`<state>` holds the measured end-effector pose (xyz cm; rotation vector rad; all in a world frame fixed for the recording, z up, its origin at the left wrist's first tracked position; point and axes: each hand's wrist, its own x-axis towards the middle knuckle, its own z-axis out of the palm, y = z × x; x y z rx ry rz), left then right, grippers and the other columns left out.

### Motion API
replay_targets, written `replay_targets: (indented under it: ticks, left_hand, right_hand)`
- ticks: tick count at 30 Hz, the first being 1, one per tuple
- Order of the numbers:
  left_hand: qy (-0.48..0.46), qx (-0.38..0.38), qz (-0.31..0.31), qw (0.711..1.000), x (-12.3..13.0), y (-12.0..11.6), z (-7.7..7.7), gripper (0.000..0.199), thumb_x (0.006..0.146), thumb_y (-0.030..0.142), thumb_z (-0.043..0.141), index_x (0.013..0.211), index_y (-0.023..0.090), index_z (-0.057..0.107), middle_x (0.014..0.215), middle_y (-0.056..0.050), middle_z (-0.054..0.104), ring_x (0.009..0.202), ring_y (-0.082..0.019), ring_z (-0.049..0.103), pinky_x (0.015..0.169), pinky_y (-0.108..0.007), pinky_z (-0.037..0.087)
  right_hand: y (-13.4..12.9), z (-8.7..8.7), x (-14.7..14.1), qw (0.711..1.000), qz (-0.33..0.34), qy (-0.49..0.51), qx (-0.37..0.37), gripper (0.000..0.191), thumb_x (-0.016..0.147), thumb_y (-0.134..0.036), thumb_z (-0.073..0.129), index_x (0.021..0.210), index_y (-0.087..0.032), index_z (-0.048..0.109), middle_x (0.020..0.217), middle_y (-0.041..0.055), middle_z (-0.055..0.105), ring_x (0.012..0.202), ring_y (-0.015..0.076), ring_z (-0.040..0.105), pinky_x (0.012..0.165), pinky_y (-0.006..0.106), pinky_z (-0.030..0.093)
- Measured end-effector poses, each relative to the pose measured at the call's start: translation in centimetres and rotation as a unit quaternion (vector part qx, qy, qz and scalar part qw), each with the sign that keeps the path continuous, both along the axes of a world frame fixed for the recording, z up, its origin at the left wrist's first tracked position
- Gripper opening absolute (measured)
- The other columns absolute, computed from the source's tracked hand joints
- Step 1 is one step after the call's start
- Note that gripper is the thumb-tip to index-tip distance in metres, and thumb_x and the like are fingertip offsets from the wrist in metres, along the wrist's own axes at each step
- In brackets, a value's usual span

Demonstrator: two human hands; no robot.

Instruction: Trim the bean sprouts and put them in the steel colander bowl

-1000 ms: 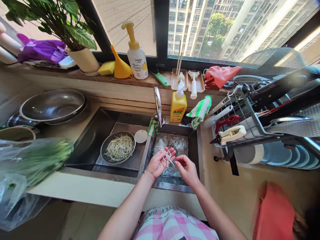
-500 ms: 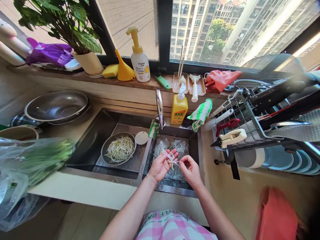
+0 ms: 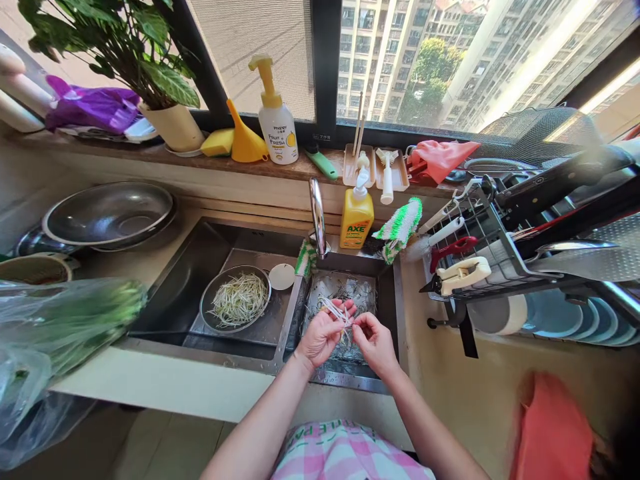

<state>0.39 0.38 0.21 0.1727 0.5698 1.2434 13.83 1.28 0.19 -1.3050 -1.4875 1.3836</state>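
My left hand [image 3: 321,335] is palm-up over the right sink basin [image 3: 387,300], its fingers curled round a few bean sprouts [image 3: 334,308]. Close beside it, my right hand [image 3: 374,340] pinches with thumb and forefinger at the ends of those sprouts. Below both hands, water with thin scraps in it covers the basin floor. In the left basin [image 3: 175,293] a round metal bowl [image 3: 204,308] holds a heap of bean sprouts [image 3: 240,299]. A white round lid or disc [image 3: 282,277] lies next to that bowl.
The faucet [image 3: 317,217] rises behind the basins, with a yellow AXE bottle [image 3: 357,223] beside it. On the right stands a dish rack [image 3: 515,250] with knives and plates. A plastic bag of greens [image 3: 90,313] and a wok [image 3: 110,213] are at the left.
My right hand has moved slightly left, closer to the left hand and the sprouts. The left hand still holds the sprouts. The view has shifted a little.
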Motion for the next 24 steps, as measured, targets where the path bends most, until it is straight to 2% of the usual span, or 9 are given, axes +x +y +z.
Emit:
replay_targets:
  ticks: [3, 10, 16, 20, 24]
  left_hand:
    - [0.016, -0.002, -0.011, 1.000, 0.1, 0.0, 0.0, 0.043, 0.062, 0.001, 0.063, 0.100, 0.018, 0.050, 0.118, -0.008, 0.054, 0.117, -0.023, 0.044, 0.101, -0.039, 0.028]
    - [0.033, 0.002, -0.029, 0.999, -0.1, -0.2, -0.4, 0.048, 0.060, -0.001, 0.063, 0.100, 0.020, 0.048, 0.120, -0.007, 0.053, 0.116, -0.021, 0.045, 0.101, -0.038, 0.028]
    - [0.059, -0.019, -0.023, 0.998, 0.2, -0.1, -0.5, 0.046, 0.059, -0.002, 0.064, 0.096, 0.019, 0.047, 0.117, -0.008, 0.055, 0.114, -0.020, 0.047, 0.101, -0.036, 0.028]
    - [0.068, -0.048, -0.006, 0.997, 0.5, 0.0, -0.4, 0.046, 0.056, -0.002, 0.065, 0.094, 0.018, 0.048, 0.112, -0.007, 0.058, 0.111, -0.020, 0.049, 0.101, -0.036, 0.029]
    - [0.063, -0.065, 0.007, 0.996, 0.7, 0.1, -0.4, 0.047, 0.055, -0.004, 0.066, 0.092, 0.018, 0.047, 0.108, -0.007, 0.060, 0.109, -0.020, 0.051, 0.101, -0.036, 0.029]
  right_hand:
    - [0.1, 0.3, 0.1, 0.996, 0.022, -0.057, 0.068, 0.013, 0.079, -0.023, 0.047, 0.067, -0.018, 0.049, 0.061, -0.0030, 0.045, 0.054, 0.0091, 0.041, 0.050, 0.020, 0.034]
    - [0.2, 0.8, 0.6, 0.988, 0.068, -0.086, 0.110, 0.011, 0.081, -0.024, 0.045, 0.082, -0.018, 0.054, 0.073, 0.0010, 0.056, 0.062, 0.0112, 0.051, 0.057, 0.020, 0.040]
    - [0.7, 1.0, 1.4, 0.953, 0.104, -0.208, 0.193, 0.014, 0.081, -0.020, 0.044, 0.085, -0.021, 0.058, 0.079, 0.0036, 0.060, 0.071, 0.0142, 0.055, 0.066, 0.023, 0.041]
    - [0.7, 1.0, 1.4, 0.938, 0.121, -0.254, 0.204, 0.016, 0.081, -0.017, 0.043, 0.087, -0.021, 0.058, 0.080, 0.0046, 0.061, 0.073, 0.0150, 0.055, 0.067, 0.024, 0.040]
    - [0.5, 0.4, 0.9, 0.933, 0.094, -0.285, 0.197, 0.014, 0.079, -0.015, 0.042, 0.079, -0.019, 0.056, 0.073, 0.0036, 0.058, 0.066, 0.0138, 0.053, 0.062, 0.022, 0.037]
